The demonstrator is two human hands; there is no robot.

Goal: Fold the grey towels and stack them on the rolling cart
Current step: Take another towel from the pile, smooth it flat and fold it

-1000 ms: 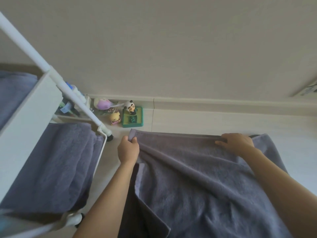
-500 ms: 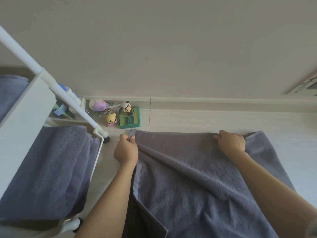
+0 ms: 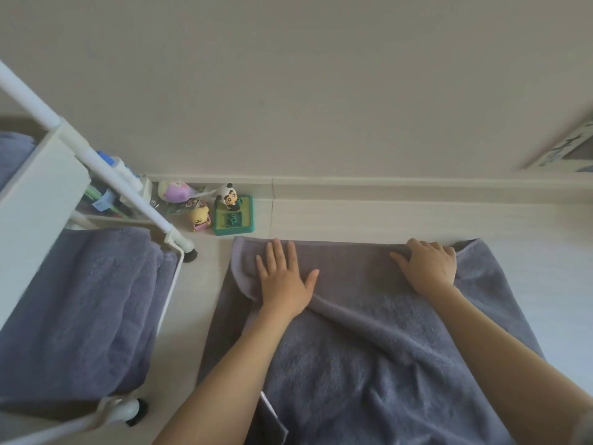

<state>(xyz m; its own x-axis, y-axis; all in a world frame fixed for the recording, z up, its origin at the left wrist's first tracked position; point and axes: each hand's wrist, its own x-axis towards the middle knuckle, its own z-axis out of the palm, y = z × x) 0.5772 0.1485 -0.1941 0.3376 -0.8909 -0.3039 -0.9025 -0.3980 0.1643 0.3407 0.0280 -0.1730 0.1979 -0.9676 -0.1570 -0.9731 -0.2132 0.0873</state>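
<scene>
A big soft grey towel [image 3: 369, 348] lies spread on the pale floor [image 3: 545, 284], close to the wall's low skirting board [image 3: 385, 184]. Its top layer is folded over, so the far edge runs straight along the floor near the wall. A bit of the layer underneath peeks out at the far right corner, and the cloth has long wrinkles running down the middle.

The person's left hand [image 3: 284, 277] lies flat on the far left corner of the towel. Its fingers are straight and spread apart, pressing the cloth down. It is not pinching anything.

The right hand [image 3: 428, 268] sits on the far edge of the towel, nearer the right corner. Its fingers bend down over the folded edge and rest on the cloth. I cannot tell if they pinch the edge or just press on it.

To the left stands the white rolling cart [image 3: 41, 200] with white poles and small black wheels. On its lower shelf lies a folded grey towel [image 3: 80, 309], filling most of the shelf. Another grey towel [image 3: 14, 152] shows on the shelf above, at the left edge of the view.

In the corner between the cart and the wall sit some little toys: a small panda figure [image 3: 228, 195] on a green square stand [image 3: 233, 220], a yellow toy animal [image 3: 199, 216] just beside it, and a purple soft toy [image 3: 176, 191] behind. A picture frame [image 3: 564, 152] leans at the right edge of the view.
</scene>
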